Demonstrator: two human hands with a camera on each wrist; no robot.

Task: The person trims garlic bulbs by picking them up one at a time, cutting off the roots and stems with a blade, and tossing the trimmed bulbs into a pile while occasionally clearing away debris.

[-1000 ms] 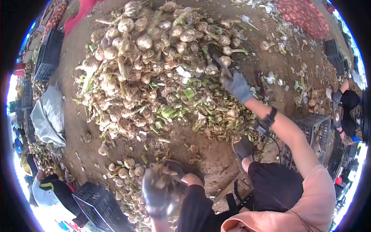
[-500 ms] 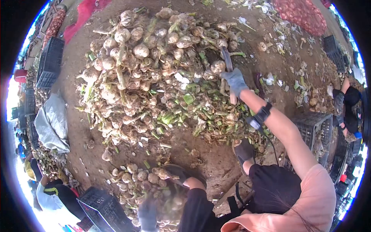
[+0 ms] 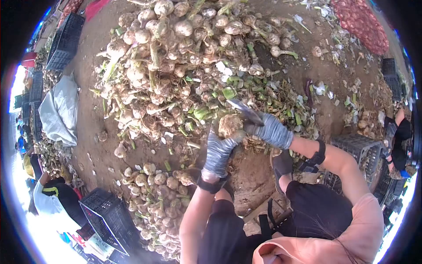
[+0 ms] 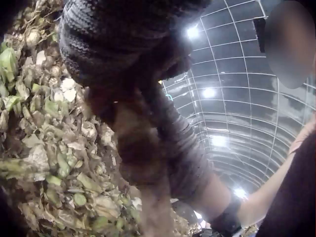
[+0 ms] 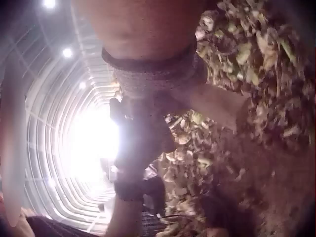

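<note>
In the head view, my gloved left hand [image 3: 220, 153] holds a dirt-coated garlic bulb [image 3: 230, 126] over the near edge of the big heap. Close on its right, my gloved right hand [image 3: 276, 132] grips a knife [image 3: 245, 110], its blade angled up and left just past the bulb. Part of the knife's pale handle [image 5: 217, 104] sticks out of the fist in the right wrist view. Garlic with long stalks [image 3: 176, 57] is heaped beyond my hands. A lower pile of bulbs [image 3: 160, 198] lies left of my left forearm. The left wrist view is dark around the fingers.
Cut green stalks and husks [image 3: 259, 83] cover the heap's right side. Black crates [image 3: 110, 220] stand at the near left, with a grey crate [image 3: 358, 152] at right. A pale sheet [image 3: 61, 112] lies left, a red net sack [image 3: 360, 26] far right. Other people work at both sides.
My right hand has drawn back from the heap's right side with the knife. My left hand has come up from the lower pile, and the garlic bulb is now in it.
</note>
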